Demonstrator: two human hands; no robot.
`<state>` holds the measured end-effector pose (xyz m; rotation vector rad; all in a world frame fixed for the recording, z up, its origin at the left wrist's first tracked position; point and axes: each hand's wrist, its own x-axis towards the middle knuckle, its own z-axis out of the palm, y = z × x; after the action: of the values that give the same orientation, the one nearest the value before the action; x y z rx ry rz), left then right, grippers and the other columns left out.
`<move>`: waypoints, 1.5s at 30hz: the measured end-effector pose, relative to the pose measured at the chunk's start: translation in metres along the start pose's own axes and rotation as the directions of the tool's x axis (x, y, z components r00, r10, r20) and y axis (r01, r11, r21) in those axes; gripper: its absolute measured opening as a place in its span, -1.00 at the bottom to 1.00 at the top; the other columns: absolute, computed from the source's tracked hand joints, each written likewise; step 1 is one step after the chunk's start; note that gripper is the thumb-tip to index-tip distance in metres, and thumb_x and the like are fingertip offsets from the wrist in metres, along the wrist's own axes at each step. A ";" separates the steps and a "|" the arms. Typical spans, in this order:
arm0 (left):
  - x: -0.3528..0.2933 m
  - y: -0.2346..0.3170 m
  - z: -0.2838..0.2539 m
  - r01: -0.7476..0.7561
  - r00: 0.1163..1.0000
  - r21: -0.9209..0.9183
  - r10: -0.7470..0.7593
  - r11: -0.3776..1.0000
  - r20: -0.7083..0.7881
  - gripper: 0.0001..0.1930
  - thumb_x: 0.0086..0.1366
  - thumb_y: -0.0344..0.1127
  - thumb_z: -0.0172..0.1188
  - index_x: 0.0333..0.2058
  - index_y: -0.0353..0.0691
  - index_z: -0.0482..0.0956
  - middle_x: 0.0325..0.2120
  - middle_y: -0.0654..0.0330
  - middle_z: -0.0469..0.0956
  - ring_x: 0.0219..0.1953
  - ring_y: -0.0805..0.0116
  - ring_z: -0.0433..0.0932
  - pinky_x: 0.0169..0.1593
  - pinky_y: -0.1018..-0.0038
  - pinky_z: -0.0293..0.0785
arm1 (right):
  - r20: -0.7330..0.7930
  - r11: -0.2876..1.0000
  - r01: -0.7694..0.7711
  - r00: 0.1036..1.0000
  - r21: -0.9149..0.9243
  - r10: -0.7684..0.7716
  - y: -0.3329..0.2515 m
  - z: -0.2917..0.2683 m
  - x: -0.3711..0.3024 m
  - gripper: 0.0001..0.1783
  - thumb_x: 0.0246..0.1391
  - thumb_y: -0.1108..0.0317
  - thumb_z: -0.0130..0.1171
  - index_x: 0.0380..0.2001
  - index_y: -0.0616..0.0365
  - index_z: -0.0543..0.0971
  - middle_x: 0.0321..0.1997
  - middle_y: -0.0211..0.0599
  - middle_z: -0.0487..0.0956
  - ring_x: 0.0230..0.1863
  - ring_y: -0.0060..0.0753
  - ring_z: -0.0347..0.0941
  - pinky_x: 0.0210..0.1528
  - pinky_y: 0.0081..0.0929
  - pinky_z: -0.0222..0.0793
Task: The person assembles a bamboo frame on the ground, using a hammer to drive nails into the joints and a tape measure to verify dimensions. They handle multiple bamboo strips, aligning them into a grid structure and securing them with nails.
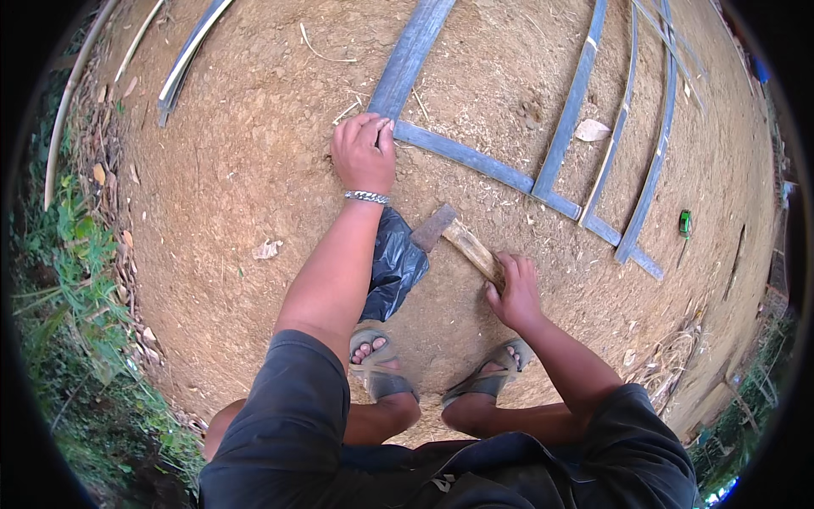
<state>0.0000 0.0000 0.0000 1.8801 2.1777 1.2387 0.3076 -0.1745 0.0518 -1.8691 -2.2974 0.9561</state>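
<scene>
My left hand point(365, 154) is closed, its fingertips pinched together at the lower end of a wide grey-blue slat point(411, 55). Whatever lies between those fingers is hidden. That end meets the left end of a long cross slat point(466, 156), which slants down to the right. My right hand point(515, 295) is wrapped round the handle of a hatchet point(469, 248), near the handle's end. The rusty metal head points up and left, just above the ground. Between my forearm and the hatchet lies a black plastic bag point(395, 265).
Several narrower slats point(570, 114) run away from the cross slat at the right. Loose strips point(188, 59) lie at the far left. A small green tool point(684, 222) rests on the dirt at the right. My sandalled feet point(380, 365) are close below the bag. Plants point(76, 339) border the left.
</scene>
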 end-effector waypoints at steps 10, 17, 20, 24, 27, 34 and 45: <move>-0.001 -0.008 -0.006 0.178 0.978 -0.258 -0.199 0.950 -0.059 -0.86 0.34 -0.37 0.21 -0.22 -0.27 0.70 -0.21 0.06 0.68 -0.10 0.07 0.61 0.04 0.24 0.49 | 0.069 0.998 -0.058 0.996 0.010 0.057 -0.022 -0.012 0.008 -0.28 -0.03 0.35 0.34 0.24 0.09 0.37 0.05 0.00 0.42 0.14 0.11 0.35 0.24 -0.08 0.29; 0.001 -0.002 -0.012 0.260 0.957 -0.307 -0.286 0.915 -0.042 -0.82 0.37 -0.36 0.16 -0.16 -0.27 0.69 -0.21 0.03 0.68 -0.10 0.04 0.61 0.04 0.24 0.50 | 0.052 0.995 -0.100 0.994 -0.017 0.101 -0.024 -0.007 0.012 -0.30 -0.04 0.29 0.35 0.22 0.06 0.40 0.05 -0.05 0.43 0.12 0.05 0.36 0.22 -0.11 0.30; -0.001 -0.007 -0.010 0.285 0.949 -0.306 -0.313 0.908 -0.045 -0.78 0.42 -0.34 0.14 -0.11 -0.31 0.69 -0.18 0.04 0.69 -0.09 0.15 0.65 0.05 0.32 0.51 | 0.043 0.995 -0.102 0.994 -0.016 0.103 -0.022 -0.003 0.012 -0.30 -0.04 0.26 0.35 0.21 0.04 0.41 0.05 -0.06 0.43 0.12 0.04 0.36 0.21 -0.10 0.31; -0.003 -0.010 -0.008 0.404 0.892 -0.445 -0.451 0.799 0.000 -0.76 0.44 -0.33 0.12 -0.09 -0.35 0.67 -0.17 0.06 0.71 -0.09 0.25 0.67 0.04 0.38 0.52 | 0.023 0.995 -0.093 0.995 -0.032 0.093 -0.021 0.000 0.012 -0.30 -0.05 0.23 0.35 0.21 0.03 0.42 0.04 -0.08 0.43 0.11 0.03 0.36 0.20 -0.10 0.31; -0.001 -0.006 -0.011 0.426 0.887 -0.414 -0.462 0.804 0.014 -0.75 0.42 -0.33 0.13 -0.07 -0.34 0.68 -0.18 0.04 0.72 -0.10 0.23 0.68 0.02 0.37 0.54 | 0.013 0.996 -0.086 0.996 -0.034 0.086 -0.020 0.001 0.011 -0.30 -0.05 0.22 0.35 0.21 0.03 0.42 0.03 -0.09 0.43 0.10 0.02 0.36 0.19 -0.10 0.31; 0.002 0.001 -0.014 0.383 0.912 -0.292 -0.410 0.876 -0.034 -0.73 0.34 -0.31 0.27 -0.05 -0.31 0.70 -0.22 0.01 0.72 -0.15 0.19 0.70 -0.02 0.35 0.57 | 0.008 0.996 -0.071 0.997 -0.060 0.072 -0.019 0.002 0.011 -0.29 -0.07 0.21 0.36 0.20 0.03 0.41 0.02 -0.10 0.43 0.10 0.01 0.36 0.17 -0.09 0.32; -0.001 -0.007 -0.011 0.513 0.849 -0.286 -0.528 0.809 0.030 -0.82 0.21 -0.28 0.42 -0.28 -0.24 0.75 -0.27 0.08 0.72 -0.23 0.20 0.70 -0.09 0.34 0.58 | 0.015 0.996 -0.065 0.998 -0.057 0.066 -0.020 0.000 0.013 -0.30 -0.07 0.24 0.35 0.19 0.05 0.40 0.02 -0.08 0.43 0.10 0.02 0.37 0.18 -0.09 0.31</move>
<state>-0.0111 -0.0070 0.0027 1.0440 2.1710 1.3825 0.2866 -0.1651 0.0565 -1.9776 -2.3102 0.9274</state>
